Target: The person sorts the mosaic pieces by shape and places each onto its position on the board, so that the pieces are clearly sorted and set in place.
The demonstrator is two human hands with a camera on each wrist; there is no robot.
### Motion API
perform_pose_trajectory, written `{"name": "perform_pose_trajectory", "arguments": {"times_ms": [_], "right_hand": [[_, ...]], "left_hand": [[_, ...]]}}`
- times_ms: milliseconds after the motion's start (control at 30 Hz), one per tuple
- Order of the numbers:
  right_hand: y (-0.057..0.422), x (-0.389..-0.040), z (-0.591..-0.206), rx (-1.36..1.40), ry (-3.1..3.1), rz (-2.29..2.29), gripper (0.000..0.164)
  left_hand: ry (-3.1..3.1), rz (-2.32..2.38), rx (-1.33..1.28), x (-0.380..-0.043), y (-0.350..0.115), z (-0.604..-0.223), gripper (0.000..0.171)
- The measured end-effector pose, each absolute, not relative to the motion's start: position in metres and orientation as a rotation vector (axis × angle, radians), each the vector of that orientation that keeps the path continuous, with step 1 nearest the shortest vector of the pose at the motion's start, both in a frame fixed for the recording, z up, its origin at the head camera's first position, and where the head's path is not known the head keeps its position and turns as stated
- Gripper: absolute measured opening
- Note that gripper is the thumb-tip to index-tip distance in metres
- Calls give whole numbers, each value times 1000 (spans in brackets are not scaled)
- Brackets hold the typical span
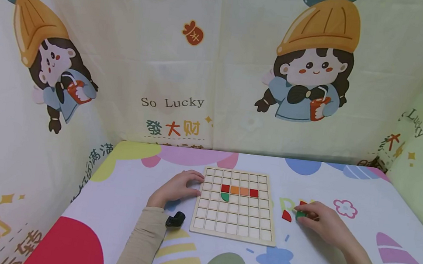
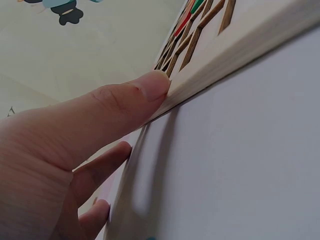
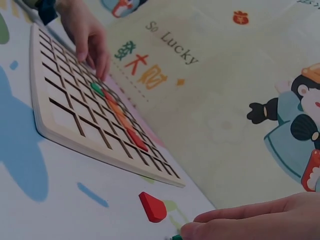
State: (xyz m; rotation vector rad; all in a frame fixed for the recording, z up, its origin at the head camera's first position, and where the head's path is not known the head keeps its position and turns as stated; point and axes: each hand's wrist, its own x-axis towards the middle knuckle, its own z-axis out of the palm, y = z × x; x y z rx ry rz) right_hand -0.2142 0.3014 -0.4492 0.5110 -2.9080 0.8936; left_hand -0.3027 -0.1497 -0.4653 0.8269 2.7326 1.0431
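A wooden grid board [image 1: 232, 239] lies on the table. One of its rows holds a red square [image 1: 225, 188], two orange squares [image 1: 239, 191] and another red square [image 1: 253, 193]; a green quarter-round piece [image 1: 225, 197] sits just below the first. My left hand [image 1: 180, 188] rests at the board's left edge, thumb tip [image 2: 156, 85] against the wooden rim and fingers loosely extended. Right of the board, my right hand [image 1: 321, 218] pinches a green piece [image 1: 300, 214] between thumb and fingertips, mostly hidden by them. Beside it lies a red quarter-round piece [image 1: 286, 216].
Another red piece [image 1: 303, 203] shows partly behind the right fingers. The tablecloth [image 1: 142, 176] is white with printed coloured shapes. A patterned cloth backdrop [image 1: 238, 78] hangs behind and along both sides of the table.
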Motion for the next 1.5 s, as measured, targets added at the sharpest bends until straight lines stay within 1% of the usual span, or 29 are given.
{"name": "perform_pose_trajectory", "arguments": {"times_ms": [200, 400, 500, 700, 933, 1267, 1500], "right_hand": [[303, -215, -449, 408, -2953, 894, 28], [300, -214, -450, 493, -2949, 918, 34], [302, -213, -450, 522, -2938, 895, 32], [304, -214, -455, 477, -2939, 853, 27], [299, -217, -457, 434, -2927, 859, 31], [297, -218, -458, 430, -2921, 886, 26], [295, -217, -455, 415, -2875, 915, 31]], "left_hand": [[2732, 1037, 799, -302, -149, -465, 41], [2731, 1042, 778, -302, -149, -464, 41], [2732, 1041, 783, -302, -149, -465, 40], [2730, 1038, 792, -302, -149, -465, 40], [2733, 1032, 769, -302, -149, -464, 41], [2731, 1021, 788, -303, -149, -464, 41], [2734, 1015, 795, -303, -149, -464, 41]]}}
